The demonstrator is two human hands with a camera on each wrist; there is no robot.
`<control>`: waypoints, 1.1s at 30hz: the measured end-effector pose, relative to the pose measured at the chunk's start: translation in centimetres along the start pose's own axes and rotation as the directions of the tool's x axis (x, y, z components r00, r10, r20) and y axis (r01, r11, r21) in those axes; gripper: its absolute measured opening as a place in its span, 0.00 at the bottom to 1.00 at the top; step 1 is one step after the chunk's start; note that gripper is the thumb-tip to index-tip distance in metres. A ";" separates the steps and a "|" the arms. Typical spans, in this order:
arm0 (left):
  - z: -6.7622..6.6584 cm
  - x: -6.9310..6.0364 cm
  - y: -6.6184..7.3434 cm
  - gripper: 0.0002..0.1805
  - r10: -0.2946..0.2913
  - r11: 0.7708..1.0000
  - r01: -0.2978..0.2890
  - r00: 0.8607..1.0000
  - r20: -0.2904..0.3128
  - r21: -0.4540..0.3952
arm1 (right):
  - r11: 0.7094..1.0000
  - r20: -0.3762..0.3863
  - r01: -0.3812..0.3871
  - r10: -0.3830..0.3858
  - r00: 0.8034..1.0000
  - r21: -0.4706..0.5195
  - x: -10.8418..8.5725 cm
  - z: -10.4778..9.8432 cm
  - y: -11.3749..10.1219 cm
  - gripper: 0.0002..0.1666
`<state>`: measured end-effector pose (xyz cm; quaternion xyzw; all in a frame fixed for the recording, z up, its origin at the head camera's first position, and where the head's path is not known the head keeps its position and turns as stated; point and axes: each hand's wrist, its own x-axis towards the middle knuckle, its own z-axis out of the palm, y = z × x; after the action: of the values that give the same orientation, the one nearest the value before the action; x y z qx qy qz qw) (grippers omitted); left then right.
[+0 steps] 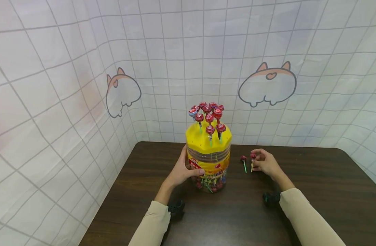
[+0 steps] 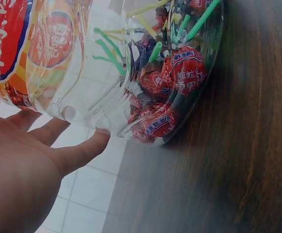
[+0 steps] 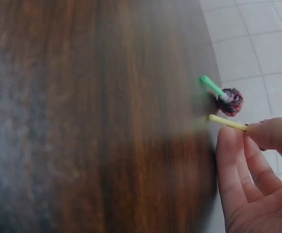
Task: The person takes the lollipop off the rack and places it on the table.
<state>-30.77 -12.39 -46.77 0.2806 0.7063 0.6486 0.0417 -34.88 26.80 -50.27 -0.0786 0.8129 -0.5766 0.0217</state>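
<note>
A clear plastic jar [image 1: 209,159] with a yellow lid [image 1: 203,140] stands upright on the table. Several red-wrapped lollipops [image 1: 209,118] stick up from the lid, and more lie inside the jar, as the left wrist view shows. My left hand [image 1: 183,169] holds the jar's left side, thumb across the front and fingers behind. To the right of the jar, my right hand [image 1: 266,164] pinches a lollipop by its yellow stick [image 3: 228,122]; its wrapped head is mostly hidden in the right wrist view. Beside it lies another lollipop with a green stick [image 3: 213,86].
The dark wooden table [image 1: 234,218] ends at the back against a white gridded curtain [image 1: 194,61] with cartoon prints. Black wrist devices, such as the one on the left wrist [image 1: 176,207], sit close above the tabletop.
</note>
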 end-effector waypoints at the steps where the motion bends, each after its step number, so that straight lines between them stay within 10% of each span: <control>1: 0.0 0.0 0.0 0.59 0.001 1.000 -0.001 1.000 0.001 -0.001 | 1.000 -0.002 -0.001 0.001 1.000 -0.008 0.0 0.0 0.0 0.29; 12: 0.1 0.0 0.0 0.59 -0.020 0.999 0.021 1.000 -0.015 0.025 | 0.969 -0.055 0.012 -0.026 0.998 -0.247 0.6 -0.3 0.5 0.26; 33: 0.1 -0.2 0.1 0.60 -0.029 0.999 0.029 0.999 -0.016 0.026 | 0.939 -0.015 -0.035 0.032 0.999 -0.342 1.0 0.2 0.3 0.24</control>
<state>-30.55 -12.38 -46.70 0.2657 0.7191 0.6408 0.0418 -35.88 26.60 -50.56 -0.0646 0.9021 -0.4265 0.0139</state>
